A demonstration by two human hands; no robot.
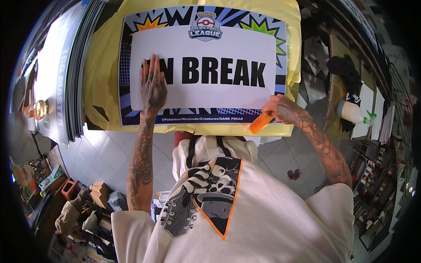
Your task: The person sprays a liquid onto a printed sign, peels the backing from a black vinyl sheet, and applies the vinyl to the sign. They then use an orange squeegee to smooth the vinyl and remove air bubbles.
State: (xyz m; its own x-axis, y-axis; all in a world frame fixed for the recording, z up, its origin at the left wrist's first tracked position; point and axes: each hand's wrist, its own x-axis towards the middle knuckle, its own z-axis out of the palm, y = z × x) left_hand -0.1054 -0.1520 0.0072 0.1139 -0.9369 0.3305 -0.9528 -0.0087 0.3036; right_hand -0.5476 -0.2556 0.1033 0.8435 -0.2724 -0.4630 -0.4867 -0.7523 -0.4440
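A printed sign board lies flat in front of me, with a white panel, bold black lettering and a blue comic-style border. My left hand rests on the left part of its white panel, fingers stretched out and covering some lettering. At the lower right corner of the panel, my right hand is closed around a flat orange hand tool. The tool's orange body sticks out toward me across the board's lower border; its other end is hidden under the fingers, so I cannot tell its exact kind.
Yellow sheeting covers the work surface under the board. Stacked panels stand on the left. On the right, a white bottle with a green nozzle lies near dark cloth. Boxes and clutter fill the lower left, above grey floor tiles.
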